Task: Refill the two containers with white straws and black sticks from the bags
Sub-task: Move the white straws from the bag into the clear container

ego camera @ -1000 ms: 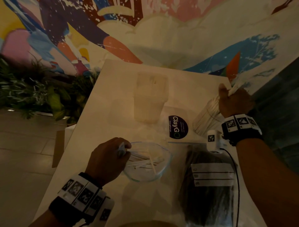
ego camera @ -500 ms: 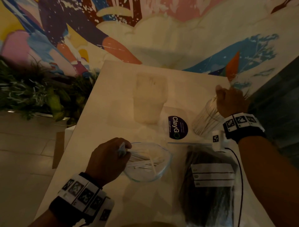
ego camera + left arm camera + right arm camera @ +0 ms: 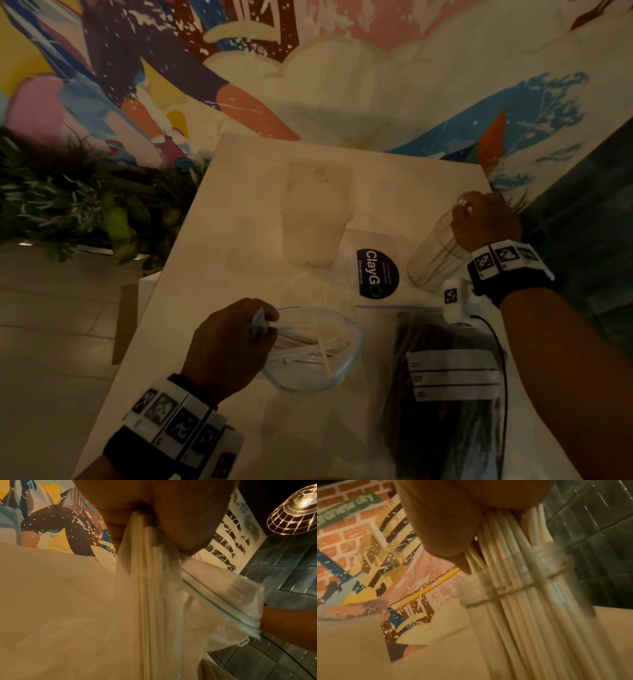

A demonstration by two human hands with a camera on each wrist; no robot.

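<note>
At the front left my left hand (image 3: 262,325) grips a bunch of white straws (image 3: 308,346) at the round open mouth of a clear bag (image 3: 352,356). The left wrist view has those straws (image 3: 147,574) running from the fist into plastic film. At the back right my right hand (image 3: 466,209) holds a thick bundle of white straws (image 3: 513,561) standing in a clear glass container (image 3: 435,257); its rim (image 3: 488,592) rings the bundle. A zip bag of black sticks (image 3: 442,428) with a white label lies at the front right. A tall translucent container (image 3: 318,212) stands mid-table.
All of it sits on a pale table (image 3: 212,267) against a painted wall. A dark round ClayGo sticker (image 3: 376,274) lies between the containers. Green plants (image 3: 68,205) fill the left side beyond the table edge, and a tiled floor lies below.
My right hand has come down and slightly left with the straw bundle, sinking it into the glass container. The left hand has stayed where it was at the bag mouth.
</note>
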